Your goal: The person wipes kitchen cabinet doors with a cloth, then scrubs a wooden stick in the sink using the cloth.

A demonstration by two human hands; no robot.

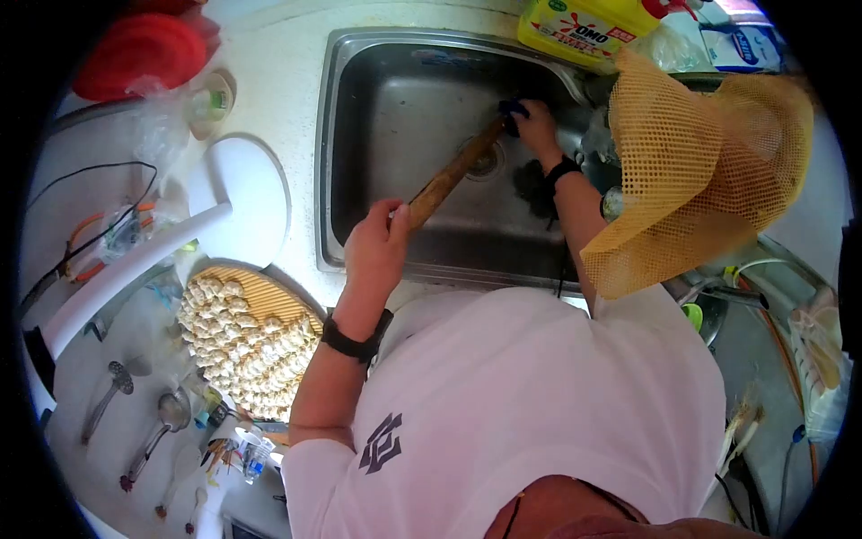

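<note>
Over the steel sink [386,90], a long brown stick-like object [456,171] lies slantwise between my two hands. My left hand [377,242] is closed round its lower end, near the sink's front edge. At its upper end, my right hand [536,128] holds a dark blue cloth or scrubber [513,109] against it. The drain [485,160] is partly behind the stick. A dark mesh-like clump [536,188] lies in the sink beside my right wrist.
A yellow mesh sheet [669,135] hangs at the right, near my right forearm. A yellow detergent bottle [584,31] stands behind the sink. To the left are a white round lamp [238,198], a red basin [139,56] and a round tray [278,292] of dumplings.
</note>
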